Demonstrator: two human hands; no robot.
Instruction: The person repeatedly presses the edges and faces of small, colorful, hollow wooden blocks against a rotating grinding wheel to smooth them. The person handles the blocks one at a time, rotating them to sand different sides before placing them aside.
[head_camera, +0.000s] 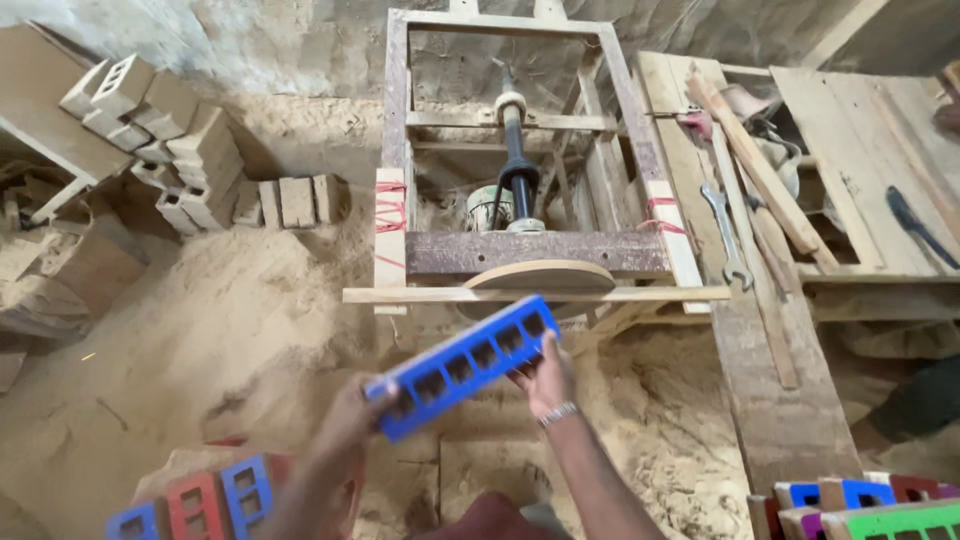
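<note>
Blue slotted wooden block (462, 365) held up in mid-air, just below the round sanding disc (541, 277) and its wooden rail (420, 295), not touching either. Long axis tilted, high end up-right toward the disc, low end down-left. Left hand (352, 415) clamped round the low end, right hand (546, 378) pinching the high end. Sawdust floor (230, 330) open to the left; plank bench (760, 390) with a spanner (728, 235) crowding the right.

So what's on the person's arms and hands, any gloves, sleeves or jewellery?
No gloves: both hands are bare, and the forearms show no sleeves. The right hand has a silver metal bracelet at the wrist. The left hand wears nothing visible.
</note>
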